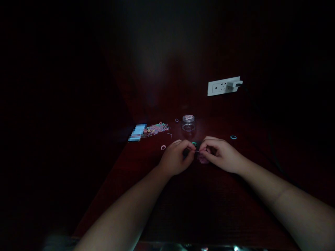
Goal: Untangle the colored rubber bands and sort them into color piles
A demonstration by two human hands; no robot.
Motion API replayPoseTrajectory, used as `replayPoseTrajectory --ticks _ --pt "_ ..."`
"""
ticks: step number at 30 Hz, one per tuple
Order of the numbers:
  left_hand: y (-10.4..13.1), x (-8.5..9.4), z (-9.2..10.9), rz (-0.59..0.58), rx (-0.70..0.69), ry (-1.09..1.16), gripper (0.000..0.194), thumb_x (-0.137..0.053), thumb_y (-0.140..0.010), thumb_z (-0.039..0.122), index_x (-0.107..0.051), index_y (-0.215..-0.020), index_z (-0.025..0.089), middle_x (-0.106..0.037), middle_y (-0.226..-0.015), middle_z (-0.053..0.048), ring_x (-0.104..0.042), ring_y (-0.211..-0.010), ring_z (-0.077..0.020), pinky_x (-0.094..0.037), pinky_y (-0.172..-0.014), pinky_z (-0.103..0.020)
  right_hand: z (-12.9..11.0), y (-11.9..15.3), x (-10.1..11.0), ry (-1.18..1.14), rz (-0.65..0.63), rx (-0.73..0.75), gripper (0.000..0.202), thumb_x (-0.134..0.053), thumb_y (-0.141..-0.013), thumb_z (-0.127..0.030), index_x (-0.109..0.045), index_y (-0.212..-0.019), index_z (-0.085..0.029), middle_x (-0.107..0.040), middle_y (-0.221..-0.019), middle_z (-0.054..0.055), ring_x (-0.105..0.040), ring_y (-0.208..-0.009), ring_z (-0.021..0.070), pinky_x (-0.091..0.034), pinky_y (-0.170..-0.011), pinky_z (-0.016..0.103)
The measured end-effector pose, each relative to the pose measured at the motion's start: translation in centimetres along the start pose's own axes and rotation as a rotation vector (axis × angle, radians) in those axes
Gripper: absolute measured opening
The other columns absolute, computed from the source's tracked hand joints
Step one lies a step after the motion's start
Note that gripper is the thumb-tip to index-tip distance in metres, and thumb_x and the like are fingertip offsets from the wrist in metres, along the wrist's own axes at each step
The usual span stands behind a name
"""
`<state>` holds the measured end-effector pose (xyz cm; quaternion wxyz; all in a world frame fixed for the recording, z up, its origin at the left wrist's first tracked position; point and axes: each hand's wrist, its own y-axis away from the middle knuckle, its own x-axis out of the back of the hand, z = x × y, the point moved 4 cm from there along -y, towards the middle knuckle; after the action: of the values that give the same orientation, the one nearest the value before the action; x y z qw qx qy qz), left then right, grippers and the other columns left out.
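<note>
My left hand point(177, 157) and my right hand point(220, 153) meet over the dark red table, thumb and forefinger pinched on each. Between the fingertips runs a thin, pale purple hair tie point(197, 151), held at both ends. Just below the right fingertips lies a bunch of pinkish-purple hair ties point(202, 159), partly covered by that hand. A green hair tie point(194, 143) shows behind the fingers. Left of my left hand rests a pink ring-shaped hair tie point(163, 147).
A heap of mixed coloured hair ties point(158, 128) lies beside a lit phone point(137, 132). Behind the hands stands a clear lidded jar point(188, 123). A blue hair tie point(233, 137) lies at right. On the wall is a socket point(223, 86) with a plugged-in charger and cable.
</note>
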<state>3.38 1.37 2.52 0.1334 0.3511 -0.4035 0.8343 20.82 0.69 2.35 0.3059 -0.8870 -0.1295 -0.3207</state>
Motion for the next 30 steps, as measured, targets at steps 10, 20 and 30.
replayPoseTrajectory --ticks 10,20,30 --pt "0.06 -0.33 -0.22 -0.024 -0.001 0.007 0.012 -0.061 -0.086 0.021 -0.064 -0.097 0.022 -0.072 -0.090 0.000 -0.064 -0.084 -0.0168 -0.049 -0.078 -0.031 0.06 -0.01 -0.12 -0.007 0.003 0.014 0.011 -0.059 -0.089 -0.022 -0.064 -0.081 -0.017 -0.057 -0.078 0.002 -0.054 -0.063 0.0122 -0.044 -0.057 0.024" --pt "-0.01 -0.46 -0.23 -0.042 0.001 -0.004 0.008 -0.058 -0.089 0.023 -0.065 -0.089 0.021 -0.070 -0.086 0.000 -0.062 -0.081 -0.0159 -0.047 -0.077 -0.030 -0.04 -0.07 -0.17 -0.024 0.002 0.012 0.012 -0.059 -0.090 -0.022 -0.063 -0.079 -0.017 -0.056 -0.077 0.002 -0.053 -0.063 0.0120 -0.043 -0.057 0.024" --pt "-0.02 -0.38 -0.17 -0.027 0.001 0.013 0.007 -0.060 -0.087 0.022 -0.065 -0.092 0.022 -0.071 -0.088 0.000 -0.063 -0.083 -0.0162 -0.048 -0.079 -0.031 -0.04 0.04 -0.13 -0.005 -0.002 0.019 0.011 -0.060 -0.088 -0.020 -0.063 -0.079 -0.017 -0.057 -0.075 0.001 -0.054 -0.064 0.0122 -0.042 -0.058 0.024"
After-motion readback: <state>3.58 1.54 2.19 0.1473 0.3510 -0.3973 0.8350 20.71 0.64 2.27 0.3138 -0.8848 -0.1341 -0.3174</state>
